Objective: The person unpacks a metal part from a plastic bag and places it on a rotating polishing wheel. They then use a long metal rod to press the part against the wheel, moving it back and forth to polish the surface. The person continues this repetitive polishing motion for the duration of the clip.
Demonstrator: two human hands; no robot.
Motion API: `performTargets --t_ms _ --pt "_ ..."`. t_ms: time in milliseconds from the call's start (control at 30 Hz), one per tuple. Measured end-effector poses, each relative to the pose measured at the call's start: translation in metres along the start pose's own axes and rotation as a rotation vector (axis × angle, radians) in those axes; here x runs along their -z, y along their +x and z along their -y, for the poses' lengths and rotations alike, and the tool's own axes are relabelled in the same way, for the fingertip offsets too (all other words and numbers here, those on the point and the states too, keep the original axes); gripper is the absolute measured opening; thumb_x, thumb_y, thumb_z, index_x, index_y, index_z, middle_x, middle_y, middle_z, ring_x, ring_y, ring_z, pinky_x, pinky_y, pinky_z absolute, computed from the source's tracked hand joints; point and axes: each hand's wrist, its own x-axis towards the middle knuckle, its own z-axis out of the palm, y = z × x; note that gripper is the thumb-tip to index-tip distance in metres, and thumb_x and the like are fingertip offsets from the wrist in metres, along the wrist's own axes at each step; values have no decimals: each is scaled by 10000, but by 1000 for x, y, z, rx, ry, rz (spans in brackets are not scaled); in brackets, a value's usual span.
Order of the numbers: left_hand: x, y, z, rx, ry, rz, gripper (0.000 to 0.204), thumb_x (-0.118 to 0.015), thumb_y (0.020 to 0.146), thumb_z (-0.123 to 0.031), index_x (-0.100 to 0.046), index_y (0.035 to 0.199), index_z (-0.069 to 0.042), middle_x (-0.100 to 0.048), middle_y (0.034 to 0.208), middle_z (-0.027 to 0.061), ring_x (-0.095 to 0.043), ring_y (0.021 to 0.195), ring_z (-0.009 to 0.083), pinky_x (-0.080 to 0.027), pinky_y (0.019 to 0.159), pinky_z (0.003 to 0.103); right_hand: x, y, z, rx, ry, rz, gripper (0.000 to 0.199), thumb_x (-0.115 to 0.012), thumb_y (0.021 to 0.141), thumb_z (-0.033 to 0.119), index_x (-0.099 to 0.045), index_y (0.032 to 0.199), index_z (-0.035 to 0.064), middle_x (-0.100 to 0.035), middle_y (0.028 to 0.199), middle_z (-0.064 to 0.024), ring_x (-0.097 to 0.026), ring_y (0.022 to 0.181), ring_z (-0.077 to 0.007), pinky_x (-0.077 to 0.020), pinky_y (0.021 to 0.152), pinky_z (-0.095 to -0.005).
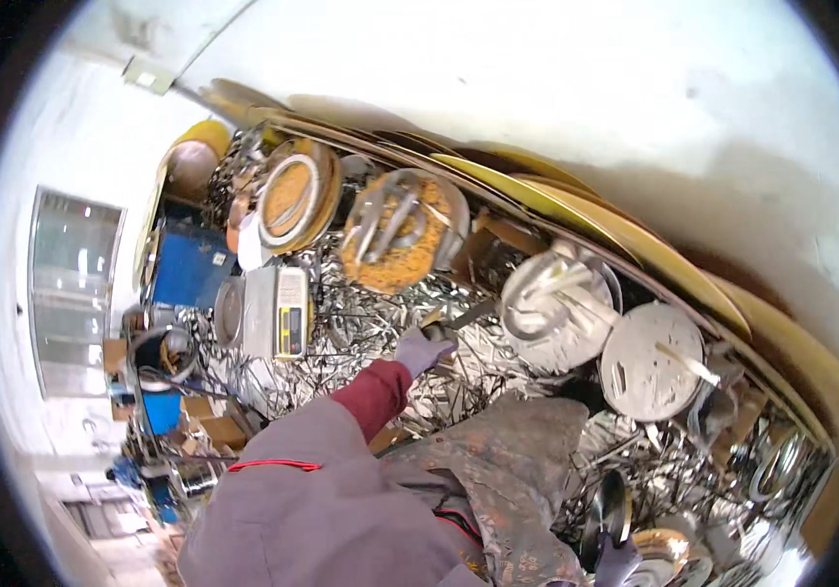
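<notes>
My left hand (423, 350), in a grey-purple glove below a dark red cuff, reaches over a bed of scattered metal strips (361, 323). Its fingers are curled round a small dark object I cannot make out. Beside the fingertips a dark flat strip (473, 314) points away to the right; whether I hold it is unclear. At the lower right my right hand (619, 562), also gloved, grips the lower edge of a dark, shiny disc (615, 501), which stands tilted on edge. Part of that hand is cut off by the picture's edge.
A white scale (276, 298) with a yellow panel stands left of my left hand. Beyond lie an orange-brown round stack (400, 235) with metal strips and two pale round lids (651, 364). Large yellowish discs (576, 210) lean along the wall. A blue bin (190, 266) stands far left.
</notes>
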Motion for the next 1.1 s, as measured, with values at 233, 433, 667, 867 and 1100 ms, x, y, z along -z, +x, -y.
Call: performTargets --t_ms 233,433,667,867,1100 --pt "76 29 95 275 -218 -84 850 -766 557 -623 -629 989 96 -660 967 222 -664 870 306 -524 741 350 0 -32 61 190 25 -102 418 -659 752 482 -673 761 64 -654 680 -149 -637 617 -317 -485 571 -428" --pt "136 137 152 438 -356 -110 943 -775 536 -633 -588 1046 138 -631 1056 244 -638 963 317 -507 807 366 -4 -21 160 186 -7 -76 364 -672 745 404 -667 770 41 -652 680 -156 -627 600 -302 -480 568 -414" --pt "278 324 213 371 -211 -322 769 -774 597 -565 -636 947 106 -664 910 215 -651 837 277 -509 738 377 -33 -3 297 63 -85 -27 303 -687 737 313 -661 781 14 -649 681 -164 -616 579 -285 -474 563 -398" --pt "370 506 261 319 -31 -503 636 -734 650 -525 -669 950 32 -675 924 177 -647 841 291 -502 754 378 -40 -17 356 -56 -137 16 255 -699 730 234 -656 790 -9 -647 682 -171 -606 562 -270 -469 560 -384" --pt "353 641 359 -582 285 -306 380 -403 966 -342 -635 1105 -75 -641 965 258 -629 875 337 -474 760 414 -1 -82 385 -117 -63 -1 206 -714 721 143 -650 800 -37 -644 683 -180 -594 541 -253 -463 556 -367"
